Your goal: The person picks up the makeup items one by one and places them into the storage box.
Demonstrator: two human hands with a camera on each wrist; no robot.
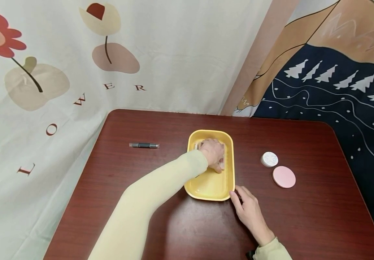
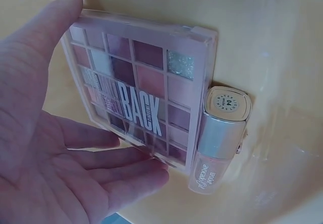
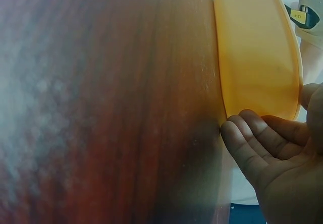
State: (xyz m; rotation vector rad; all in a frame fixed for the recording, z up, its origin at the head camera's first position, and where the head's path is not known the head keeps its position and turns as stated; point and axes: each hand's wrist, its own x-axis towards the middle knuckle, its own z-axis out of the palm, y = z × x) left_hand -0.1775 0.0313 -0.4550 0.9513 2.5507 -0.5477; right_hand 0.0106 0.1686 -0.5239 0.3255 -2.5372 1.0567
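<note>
My left hand (image 1: 212,151) reaches down into a yellow plastic basin (image 1: 210,196) and grips an eyeshadow palette (image 2: 146,77). Its thumb lies at one edge and the fingers at the opposite edge. Through the clear lid show square pans of pink, mauve and glitter shades, with "BACK" printed across. Right beside the palette in the basin is a small lip gloss tube (image 2: 219,138) with a silver collar and an end label reading 04. At the basin's near right corner, my right hand (image 1: 249,213) touches the outer wall with extended fingers (image 3: 250,138), thumb by the rim.
A dark pen-like cosmetic stick (image 1: 144,145) with clear ends lies left of the basin on the reddish-brown table (image 1: 115,202). To the right are a round white compact (image 1: 269,159) and a larger pink round case (image 1: 283,177). Printed curtains (image 1: 180,54) hang behind.
</note>
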